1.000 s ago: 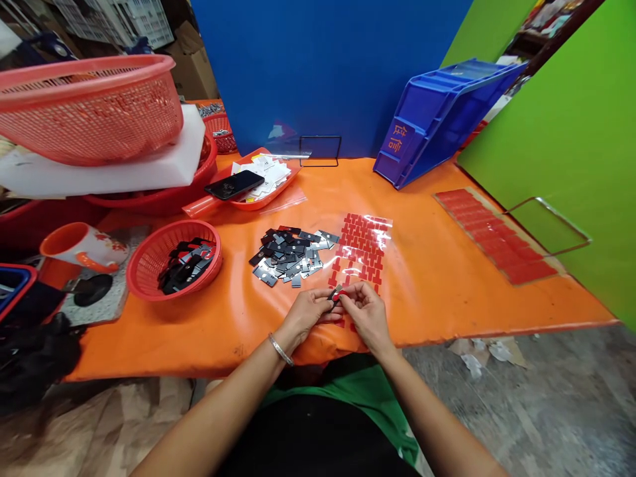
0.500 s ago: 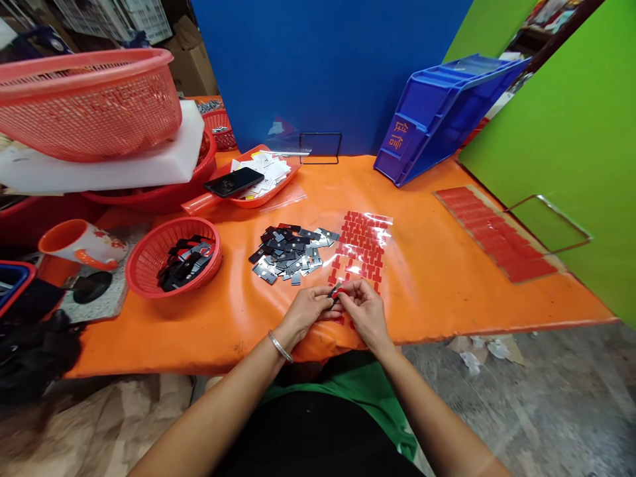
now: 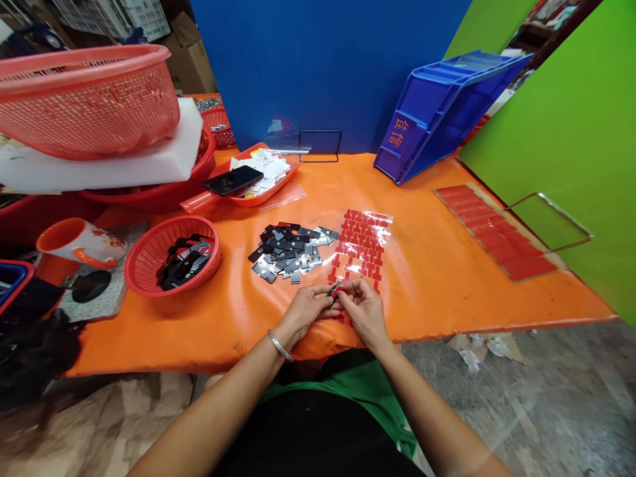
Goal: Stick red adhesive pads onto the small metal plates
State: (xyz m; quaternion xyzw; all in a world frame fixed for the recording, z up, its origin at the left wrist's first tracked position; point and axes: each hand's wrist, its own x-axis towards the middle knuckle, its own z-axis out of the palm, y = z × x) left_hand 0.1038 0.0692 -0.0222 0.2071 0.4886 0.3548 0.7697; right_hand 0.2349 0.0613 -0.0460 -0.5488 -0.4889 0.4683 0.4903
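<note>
My left hand, with a silver bangle at the wrist, pinches a small flat black piece just above the table's front edge. The fingers of my right hand are closed on a bit of red sticker against that piece; the fingertips partly hide both. Beyond my hands lies a clear sheet of red stickers, its near end under my right hand. To its left is a loose pile of flat black and grey pieces, some of them shiny. Further left, a red basket holds more dark pieces.
A red scoop with paper slips carries a black phone. Left are a mug and a large red basket on white foam. A blue bin leans at the back right, near another red sticker sheet.
My hands stay in nearly the same place, still closed around the black piece and the red sticker. The view has shifted very slightly.
</note>
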